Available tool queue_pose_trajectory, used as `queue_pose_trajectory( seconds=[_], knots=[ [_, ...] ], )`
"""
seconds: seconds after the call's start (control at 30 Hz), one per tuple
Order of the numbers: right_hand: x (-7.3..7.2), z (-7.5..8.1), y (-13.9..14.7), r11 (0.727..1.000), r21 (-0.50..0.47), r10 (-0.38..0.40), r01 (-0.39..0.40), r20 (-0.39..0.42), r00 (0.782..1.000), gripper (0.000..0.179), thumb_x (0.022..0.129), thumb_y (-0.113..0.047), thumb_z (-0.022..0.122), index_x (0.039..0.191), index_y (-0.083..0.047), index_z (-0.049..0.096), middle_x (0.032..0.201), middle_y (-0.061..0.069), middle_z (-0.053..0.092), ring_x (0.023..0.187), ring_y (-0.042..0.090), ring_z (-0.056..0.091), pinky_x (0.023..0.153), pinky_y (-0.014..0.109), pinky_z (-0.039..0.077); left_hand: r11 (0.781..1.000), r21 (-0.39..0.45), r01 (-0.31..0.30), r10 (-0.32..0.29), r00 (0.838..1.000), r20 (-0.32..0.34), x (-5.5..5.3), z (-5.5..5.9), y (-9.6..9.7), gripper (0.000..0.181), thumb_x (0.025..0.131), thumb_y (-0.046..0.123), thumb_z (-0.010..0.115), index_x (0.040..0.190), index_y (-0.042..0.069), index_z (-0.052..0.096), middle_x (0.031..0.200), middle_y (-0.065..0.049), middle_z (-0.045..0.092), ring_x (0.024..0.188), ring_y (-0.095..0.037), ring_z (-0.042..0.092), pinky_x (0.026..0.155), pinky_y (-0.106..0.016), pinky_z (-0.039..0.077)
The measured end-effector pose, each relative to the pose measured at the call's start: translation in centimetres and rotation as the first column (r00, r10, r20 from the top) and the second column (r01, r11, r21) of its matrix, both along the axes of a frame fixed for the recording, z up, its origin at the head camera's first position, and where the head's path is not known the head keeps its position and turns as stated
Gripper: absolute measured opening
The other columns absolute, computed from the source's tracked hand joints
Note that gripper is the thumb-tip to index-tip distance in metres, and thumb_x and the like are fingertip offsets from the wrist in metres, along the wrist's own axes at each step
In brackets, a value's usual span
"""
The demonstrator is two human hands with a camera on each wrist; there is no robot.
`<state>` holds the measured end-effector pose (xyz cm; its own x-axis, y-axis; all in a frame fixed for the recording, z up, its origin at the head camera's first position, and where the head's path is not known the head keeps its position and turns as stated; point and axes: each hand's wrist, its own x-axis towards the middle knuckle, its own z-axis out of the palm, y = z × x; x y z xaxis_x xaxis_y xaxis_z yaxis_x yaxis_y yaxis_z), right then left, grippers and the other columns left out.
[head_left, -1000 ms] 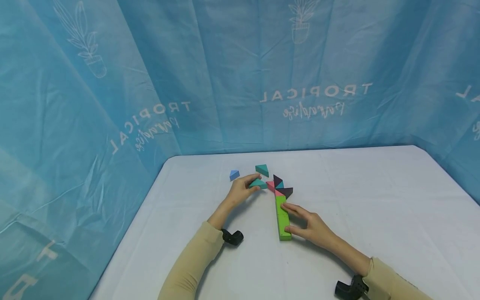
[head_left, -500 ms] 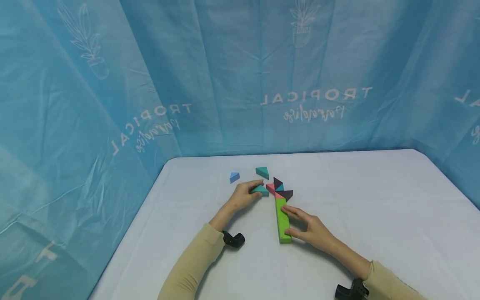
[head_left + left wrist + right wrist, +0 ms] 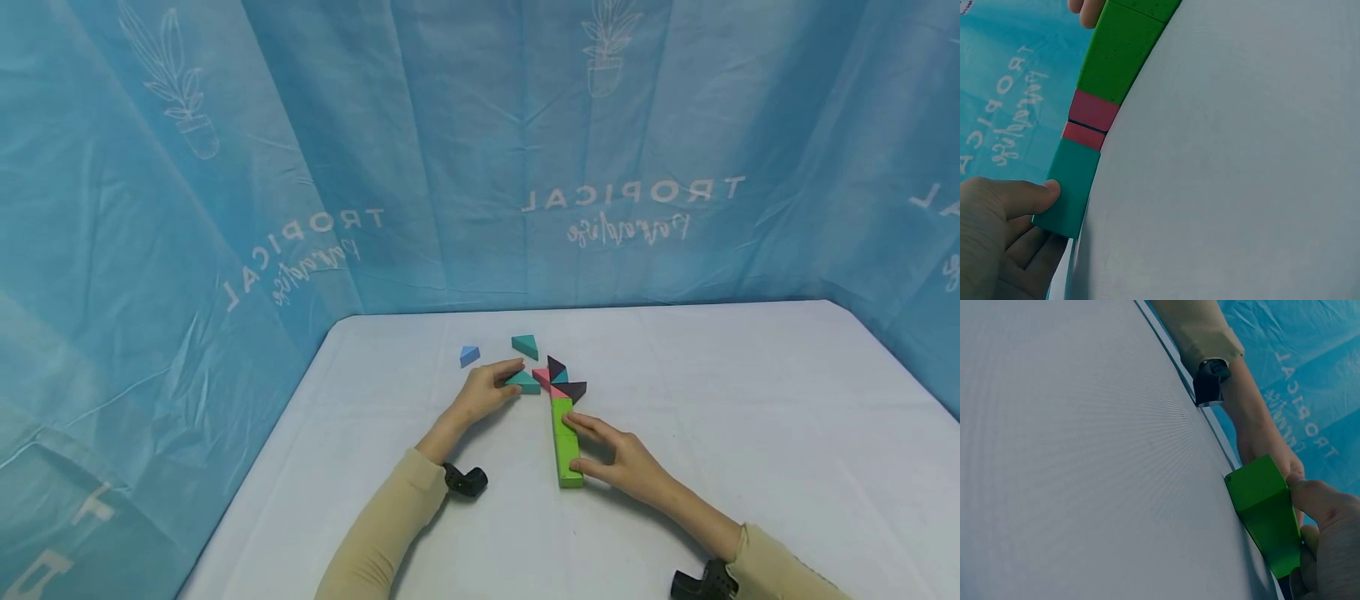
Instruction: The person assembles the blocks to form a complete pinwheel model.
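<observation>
My left hand (image 3: 483, 393) pinches a teal triangular block (image 3: 528, 383) between thumb and fingers. In the left wrist view, that teal block's end meets a small pink block (image 3: 1085, 135). Beside it in the head view, pink, dark and blue triangles form a pinwheel-like cluster, including a dark triangle (image 3: 572, 390). Two green blocks (image 3: 567, 450) lie end to end below the cluster. My right hand (image 3: 626, 458) rests its thumb and fingertips against their right side, fingers spread. The right wrist view shows the right thumb touching a green block (image 3: 1263, 512).
Another teal triangle (image 3: 525, 345) lies behind the left hand's block, and a small light-blue triangle (image 3: 469, 356) is to its left. A white cloth covers the table (image 3: 750, 400). A blue printed curtain (image 3: 450, 150) hangs behind and at the sides.
The left hand has slid its teal triangle slightly right, up to the pink block. The right hand has stayed at the green blocks. The head view has shifted a little.
</observation>
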<state>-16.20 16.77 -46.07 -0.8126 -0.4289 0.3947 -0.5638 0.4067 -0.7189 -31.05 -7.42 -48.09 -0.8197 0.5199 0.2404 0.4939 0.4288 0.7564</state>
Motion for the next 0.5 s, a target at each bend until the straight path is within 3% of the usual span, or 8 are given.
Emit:
queue_pose_trajectory(
  seconds=[0.5],
  knots=[
    [0.0, 0.1, 0.0, 1.000, -0.012, 0.007, -0.007, -0.014, 1.000, 0.061, 0.081, -0.006, 0.074, 0.134, 0.006, 0.046, 0.131, 0.017, 0.054, 0.123, 0.038, 0.045, 0.100, 0.047, 0.040, 0.997, -0.067, -0.032, 0.030, 0.999, -0.038, 0.0, 0.1, 1.1, 0.044, 0.089, 0.006, 0.065, 0.131, 0.001, 0.054, 0.129, -0.011, 0.057, 0.121, -0.022, 0.051, 0.097, -0.028, 0.044]
  ],
)
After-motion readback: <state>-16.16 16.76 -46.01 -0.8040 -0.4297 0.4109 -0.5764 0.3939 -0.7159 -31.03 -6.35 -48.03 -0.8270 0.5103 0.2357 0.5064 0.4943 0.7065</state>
